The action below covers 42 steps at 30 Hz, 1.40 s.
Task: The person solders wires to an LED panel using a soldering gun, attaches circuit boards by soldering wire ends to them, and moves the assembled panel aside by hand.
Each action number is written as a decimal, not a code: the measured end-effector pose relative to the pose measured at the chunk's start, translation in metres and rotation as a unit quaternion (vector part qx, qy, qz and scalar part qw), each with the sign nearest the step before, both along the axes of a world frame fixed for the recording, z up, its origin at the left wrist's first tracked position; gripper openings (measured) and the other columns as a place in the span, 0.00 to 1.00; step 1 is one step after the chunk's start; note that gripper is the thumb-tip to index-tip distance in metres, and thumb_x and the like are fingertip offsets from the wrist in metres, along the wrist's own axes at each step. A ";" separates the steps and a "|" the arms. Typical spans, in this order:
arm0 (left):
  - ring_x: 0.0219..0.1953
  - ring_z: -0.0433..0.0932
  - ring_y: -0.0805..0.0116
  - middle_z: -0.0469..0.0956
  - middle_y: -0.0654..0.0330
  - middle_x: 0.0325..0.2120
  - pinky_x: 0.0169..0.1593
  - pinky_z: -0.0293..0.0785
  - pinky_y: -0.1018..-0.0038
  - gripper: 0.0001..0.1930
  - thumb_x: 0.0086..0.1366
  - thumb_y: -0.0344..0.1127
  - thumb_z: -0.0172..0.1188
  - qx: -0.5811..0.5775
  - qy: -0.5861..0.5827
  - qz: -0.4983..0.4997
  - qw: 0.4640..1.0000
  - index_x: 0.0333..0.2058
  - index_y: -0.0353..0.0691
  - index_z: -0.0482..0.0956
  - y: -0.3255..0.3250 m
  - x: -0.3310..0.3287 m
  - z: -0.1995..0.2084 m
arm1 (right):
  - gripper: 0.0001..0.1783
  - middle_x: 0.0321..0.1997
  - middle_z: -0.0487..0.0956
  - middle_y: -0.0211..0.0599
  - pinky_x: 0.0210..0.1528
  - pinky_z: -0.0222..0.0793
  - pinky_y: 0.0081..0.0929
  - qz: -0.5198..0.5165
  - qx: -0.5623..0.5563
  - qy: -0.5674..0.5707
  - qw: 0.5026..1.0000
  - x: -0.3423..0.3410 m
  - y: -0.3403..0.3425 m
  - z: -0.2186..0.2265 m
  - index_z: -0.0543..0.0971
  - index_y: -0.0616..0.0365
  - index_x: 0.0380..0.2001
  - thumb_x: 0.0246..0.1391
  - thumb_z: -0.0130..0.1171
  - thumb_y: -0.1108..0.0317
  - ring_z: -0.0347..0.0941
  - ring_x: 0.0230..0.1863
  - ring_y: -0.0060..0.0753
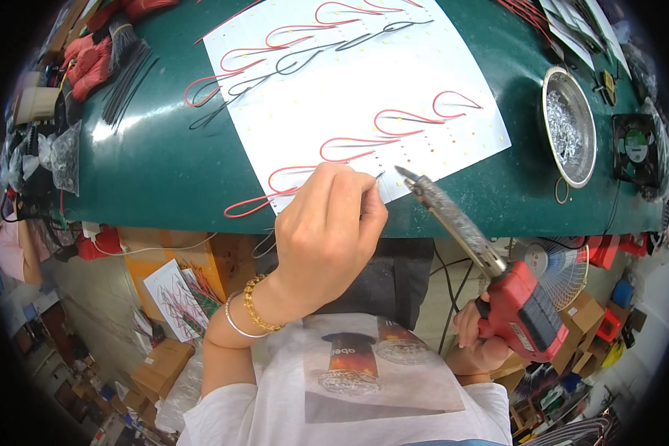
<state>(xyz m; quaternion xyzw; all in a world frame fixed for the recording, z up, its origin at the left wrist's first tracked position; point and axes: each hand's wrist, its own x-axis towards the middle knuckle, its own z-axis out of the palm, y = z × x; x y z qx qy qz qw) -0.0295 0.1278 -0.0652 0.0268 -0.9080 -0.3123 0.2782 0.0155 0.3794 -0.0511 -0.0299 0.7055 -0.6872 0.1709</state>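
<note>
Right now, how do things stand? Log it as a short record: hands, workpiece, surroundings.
Left hand: pinching what looks like a thin dark wire over the near edge of the white board
Right hand: gripping a red soldering gun, tip toward the left hand
Board: on the green table, bearing red wire loops and black ones
Right side: metal bowl, black fan
Left side: red bundles

The bench (163,204) was deep green. The board (334,97) on it was white, sprinkled with yellow dots; its wire loops (360,139) were red, with black wires (354,41) in the far row. The soldering iron (492,262) at right showed a red-and-black handle and grey barrel. At near left, the beaded bracelet (253,311) was golden, the bangle (234,321) silver. At far right, the bowl (591,152) was silvery.
</note>
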 end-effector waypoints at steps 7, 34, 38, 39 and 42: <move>0.20 0.70 0.71 0.71 0.59 0.23 0.21 0.65 0.79 0.09 0.47 0.17 0.61 -0.013 -0.016 -0.002 1.000 0.27 0.35 0.72 -0.004 0.003 0.005 | 0.54 0.11 0.62 0.19 0.21 0.59 0.20 -0.061 -0.062 -0.028 0.996 0.003 -0.017 0.004 0.61 0.65 0.56 0.41 0.52 0.27 0.60 0.12 0.19; 0.21 0.63 0.72 0.64 0.67 0.15 0.34 0.54 0.74 0.08 0.46 0.23 0.62 0.025 -0.103 -0.014 0.994 0.19 0.42 0.70 0.000 -0.012 0.023 | 0.48 0.10 0.66 0.26 0.19 0.59 0.20 -0.048 -0.031 -0.028 0.998 -0.009 -0.003 0.008 0.64 0.69 0.47 0.42 0.55 0.30 0.61 0.11 0.21; 0.21 0.64 0.72 0.65 0.67 0.15 0.34 0.54 0.74 0.08 0.45 0.24 0.62 0.014 -0.108 -0.013 0.994 0.19 0.42 0.70 0.000 -0.014 0.022 | 0.46 0.10 0.66 0.27 0.20 0.60 0.19 -0.020 0.002 -0.015 1.000 -0.011 0.006 -0.003 0.66 0.68 0.42 0.42 0.55 0.30 0.61 0.11 0.21; 0.21 0.64 0.72 0.65 0.67 0.15 0.34 0.54 0.74 0.08 0.45 0.24 0.62 0.014 -0.108 -0.013 0.994 0.19 0.42 0.70 0.001 -0.014 0.023 | 0.46 0.10 0.66 0.27 0.20 0.60 0.19 -0.021 0.002 -0.015 1.000 -0.010 0.003 -0.004 0.66 0.68 0.42 0.42 0.55 0.30 0.61 0.11 0.21; 0.21 0.64 0.72 0.65 0.67 0.15 0.34 0.55 0.73 0.08 0.45 0.24 0.61 0.014 -0.106 -0.015 0.994 0.19 0.42 0.70 0.001 -0.017 0.023 | 0.35 0.10 0.65 0.28 0.14 0.51 0.16 -0.095 -0.040 0.054 0.993 -0.010 -0.002 -0.004 0.66 0.64 0.29 0.42 0.65 0.39 0.59 0.10 0.19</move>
